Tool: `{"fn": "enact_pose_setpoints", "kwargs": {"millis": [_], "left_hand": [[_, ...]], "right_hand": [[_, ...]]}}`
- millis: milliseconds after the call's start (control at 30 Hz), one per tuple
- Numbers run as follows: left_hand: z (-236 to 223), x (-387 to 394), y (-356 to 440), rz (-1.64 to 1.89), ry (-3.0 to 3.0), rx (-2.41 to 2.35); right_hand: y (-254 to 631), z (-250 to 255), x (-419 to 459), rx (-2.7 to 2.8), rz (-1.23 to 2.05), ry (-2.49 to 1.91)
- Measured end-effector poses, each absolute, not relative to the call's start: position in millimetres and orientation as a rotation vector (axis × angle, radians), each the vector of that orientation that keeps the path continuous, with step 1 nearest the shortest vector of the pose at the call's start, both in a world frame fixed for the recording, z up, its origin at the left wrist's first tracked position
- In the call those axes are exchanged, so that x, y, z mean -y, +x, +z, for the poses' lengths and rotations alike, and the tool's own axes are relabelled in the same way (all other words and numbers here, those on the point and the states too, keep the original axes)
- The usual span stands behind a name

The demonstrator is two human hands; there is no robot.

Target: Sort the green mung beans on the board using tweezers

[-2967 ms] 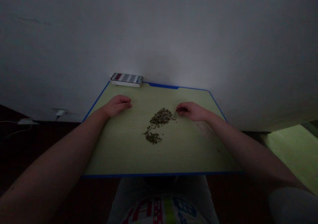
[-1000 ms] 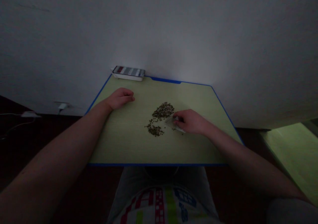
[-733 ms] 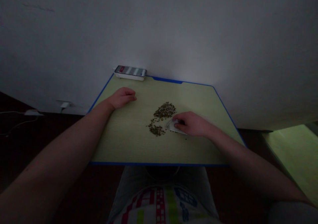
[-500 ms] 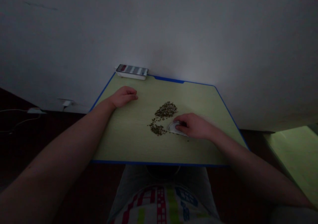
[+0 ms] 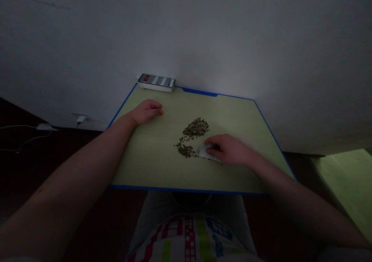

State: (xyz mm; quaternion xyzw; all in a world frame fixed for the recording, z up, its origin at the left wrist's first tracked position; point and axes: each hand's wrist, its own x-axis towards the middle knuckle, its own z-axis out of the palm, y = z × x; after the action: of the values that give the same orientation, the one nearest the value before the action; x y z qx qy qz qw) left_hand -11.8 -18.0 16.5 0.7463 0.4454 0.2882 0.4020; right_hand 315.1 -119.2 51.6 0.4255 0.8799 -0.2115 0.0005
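Note:
My right hand [image 5: 223, 149] is closed on a clear half-round protractor [image 5: 204, 150], thumb and fingers pinching it. The protractor lies low against the table, its straight edge towards me. By its left end is a small pile of dark brown seeds or grains [image 5: 185, 150]. Farther back sits a larger pile [image 5: 196, 127] of the same dark grains with pale ones mixed in. A few dark grains lie along the protractor's near edge. My left hand [image 5: 147, 111] rests on the table left of the piles, fingers curled in, with nothing visible in it.
The pale table [image 5: 157, 165] has a blue rim and stands against a grey wall. A phone [image 5: 157, 80] lies on a white box [image 5: 155, 87] at the back left corner. Pale fine grains [image 5: 246, 139] are spread beyond my right wrist. A plug [image 5: 81, 118] sits in the wall at left.
My right hand has come towards me with the protractor, from beside the larger pile to beside the smaller one. My left hand has stayed in place on the table; the view has shifted slightly.

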Motion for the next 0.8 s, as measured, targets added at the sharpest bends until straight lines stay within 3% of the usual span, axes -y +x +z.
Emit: {"fn": "enact_pose_setpoints", "kwargs": {"millis": [800], "left_hand": [[17.4, 18.9, -11.5, 0.731, 1.896, -1.133]], "right_hand": [[306.6, 50.0, 122.8, -2.763, -0.76, 1.281]]}}
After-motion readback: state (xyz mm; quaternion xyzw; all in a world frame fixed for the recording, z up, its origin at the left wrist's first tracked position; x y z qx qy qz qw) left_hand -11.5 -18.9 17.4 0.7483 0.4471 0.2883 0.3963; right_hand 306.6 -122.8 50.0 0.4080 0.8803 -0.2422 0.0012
